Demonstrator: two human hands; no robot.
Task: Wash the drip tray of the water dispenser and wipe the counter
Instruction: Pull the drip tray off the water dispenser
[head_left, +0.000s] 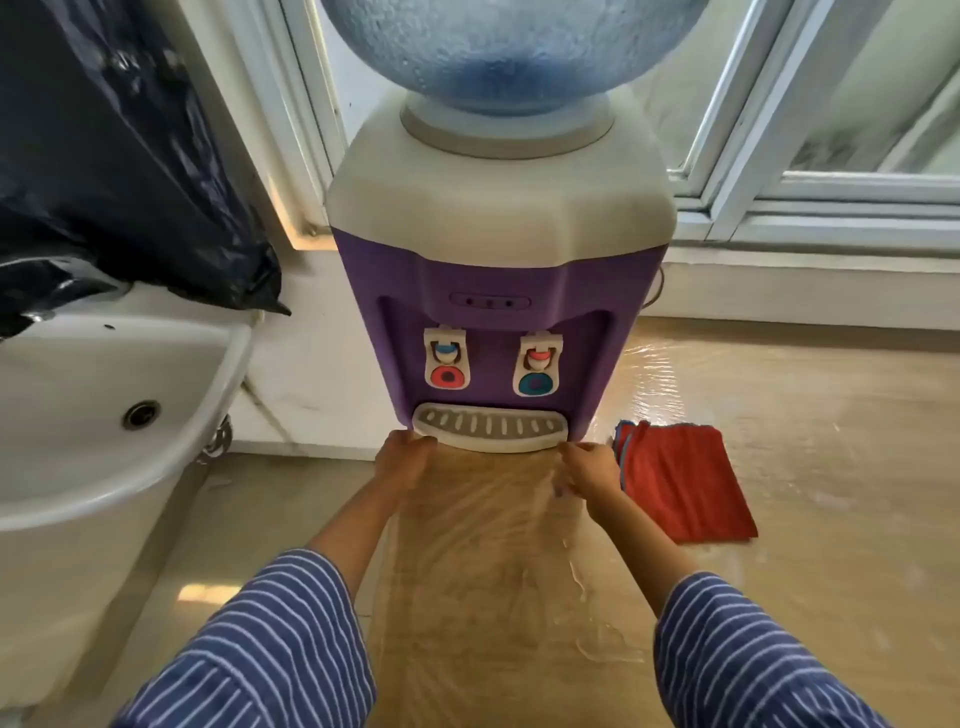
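My left hand (404, 462) and right hand (589, 470) curl their fingers onto the two ends of the white slotted plastic drip tray (488, 429). It sits at the foot of the purple water dispenser (493, 280) on the glossy tan counter (779, 467).

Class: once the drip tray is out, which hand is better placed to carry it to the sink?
Left. The left hand already touches the drip tray's left end, and the sink lies on that side; the right hand is farther.

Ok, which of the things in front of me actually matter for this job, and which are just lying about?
For the job:
drip tray, with left hand and right hand at its two ends
water dispenser
counter
red cloth, beside the dispenser
sink

Lying about:
black plastic bag
window frame
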